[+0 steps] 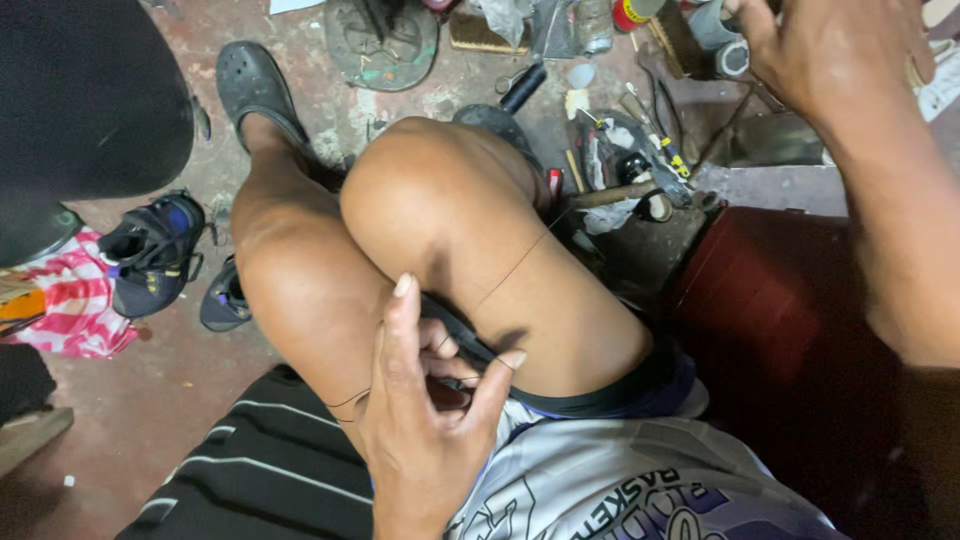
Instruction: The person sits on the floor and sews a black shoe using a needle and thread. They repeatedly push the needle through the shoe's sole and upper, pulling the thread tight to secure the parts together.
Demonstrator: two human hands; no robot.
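The left hand (430,400) is closed around a dark shoe part (455,345) pressed between the crossed knees, and a thin dark thread (520,258) runs from it up over the right knee. The right hand (830,50) is raised at the top right edge, well apart, above rolls of tape (722,40); I cannot tell if it grips something. The floor (150,400) on the left has some room beside a black sneaker (150,250), but ahead it is crowded with tools (640,150).

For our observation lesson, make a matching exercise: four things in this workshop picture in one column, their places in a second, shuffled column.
Things:
1. left hand
2. right hand
3. dark clog
4. pink striped cloth

Places:
A. far left, on the floor
B. top right, raised above the tools
C. on the foot, upper left
D. at the knees, pinching a thin thread

Pairs: 1-D, 2-B, 3-C, 4-A
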